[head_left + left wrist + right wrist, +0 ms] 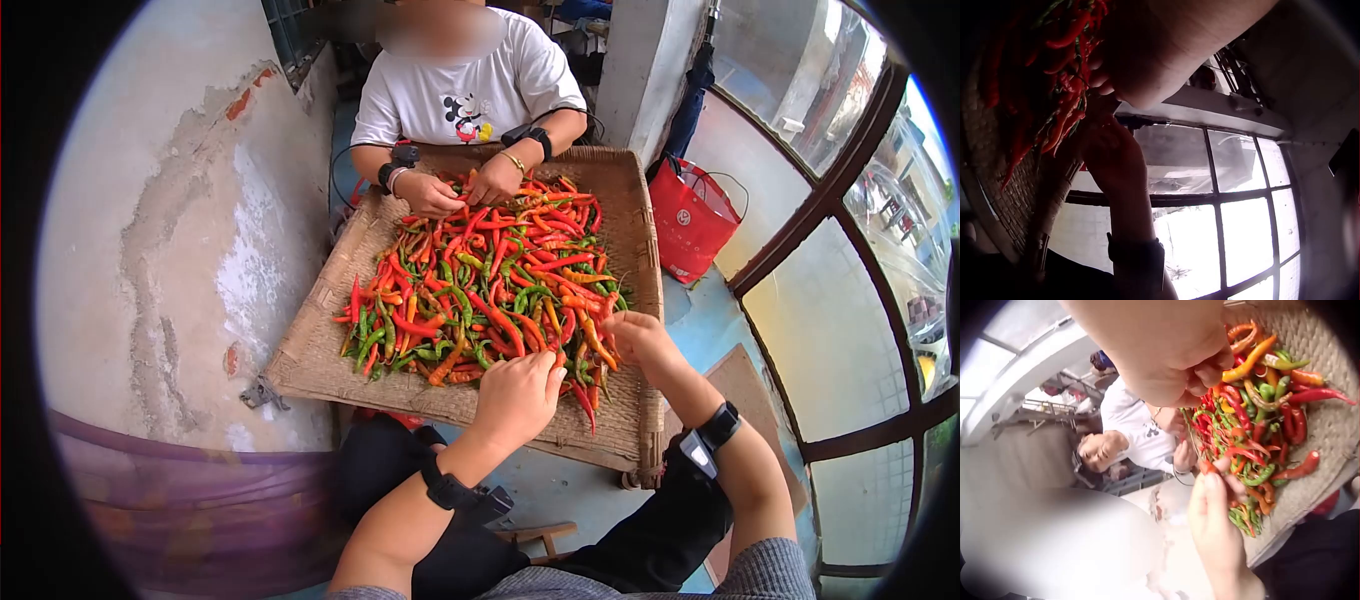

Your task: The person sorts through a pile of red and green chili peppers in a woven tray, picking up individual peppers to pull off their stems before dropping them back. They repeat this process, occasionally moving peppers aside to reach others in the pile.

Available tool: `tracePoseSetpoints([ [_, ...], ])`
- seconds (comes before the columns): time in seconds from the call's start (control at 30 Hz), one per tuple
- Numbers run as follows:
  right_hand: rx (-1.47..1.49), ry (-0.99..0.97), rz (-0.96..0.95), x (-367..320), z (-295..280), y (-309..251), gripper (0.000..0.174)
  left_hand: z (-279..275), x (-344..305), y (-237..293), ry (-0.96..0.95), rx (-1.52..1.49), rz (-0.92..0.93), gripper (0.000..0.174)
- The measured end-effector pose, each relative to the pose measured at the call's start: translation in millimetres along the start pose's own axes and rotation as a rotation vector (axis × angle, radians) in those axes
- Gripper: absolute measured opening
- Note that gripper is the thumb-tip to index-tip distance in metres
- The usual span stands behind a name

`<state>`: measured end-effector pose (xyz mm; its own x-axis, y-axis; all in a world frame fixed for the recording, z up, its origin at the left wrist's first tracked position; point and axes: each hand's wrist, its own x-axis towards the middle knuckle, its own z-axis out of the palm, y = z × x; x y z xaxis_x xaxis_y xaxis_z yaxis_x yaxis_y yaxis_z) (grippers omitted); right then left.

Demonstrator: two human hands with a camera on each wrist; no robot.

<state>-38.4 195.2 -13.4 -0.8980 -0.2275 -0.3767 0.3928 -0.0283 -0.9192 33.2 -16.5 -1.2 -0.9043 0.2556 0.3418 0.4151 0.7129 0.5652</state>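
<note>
Red, orange and green chili peppers [490, 290] lie heaped on a woven tray [400, 395]. At the tray's near side, the left hand [518, 398] pinches a red-orange pepper [1209, 467] between thumb and fingers, clearest in the right wrist view. Just right of it, over the heap's right edge, is the right hand [645, 345]. Its fingers [1205, 376] are curled beside an orange pepper [1250, 359]; whether they grip anything is hidden. The left wrist view is dark, with the right hand [1113, 156] close to the left hand [1147, 62].
Across the tray, another person [470, 85] in a white T-shirt has both hands in the peppers at the far edge. A red bag [690, 220] stands to the tray's right, near framed window panes. A rough plaster wall [200, 260] is on the left.
</note>
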Motion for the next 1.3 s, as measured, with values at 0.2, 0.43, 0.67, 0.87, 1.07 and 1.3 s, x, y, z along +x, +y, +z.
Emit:
tracePoseSetpoints([
  [0.2, -0.964, 0.049, -0.931, -42, 43, 1, 0.029, 11, -5, -2, -0.135, 0.035, 0.055, 0.019],
  [0.43, -1.134, -0.058, -0.899, -51, 40, 3, 0.031, 18, -5, -2, -0.174, 0.09, 0.125, 0.018],
  [0.67, -1.186, -0.01, -0.96, -43, 30, 2, 0.016, 20, 1, 2, -0.216, 0.116, 0.068, 0.019],
  [0.87, -1.248, 0.007, -1.027, -41, 27, 5, 0.015, 24, 3, 3, -0.214, 0.138, 0.071, 0.018],
  [1.07, -1.258, 0.007, -1.051, -41, 26, 5, 0.015, 24, 2, 2, -0.191, 0.137, 0.098, 0.016],
  [1.3, -1.064, -0.037, -0.946, -47, 17, 2, 0.017, 15, 4, 7, -0.163, -0.097, 0.122, 0.017],
])
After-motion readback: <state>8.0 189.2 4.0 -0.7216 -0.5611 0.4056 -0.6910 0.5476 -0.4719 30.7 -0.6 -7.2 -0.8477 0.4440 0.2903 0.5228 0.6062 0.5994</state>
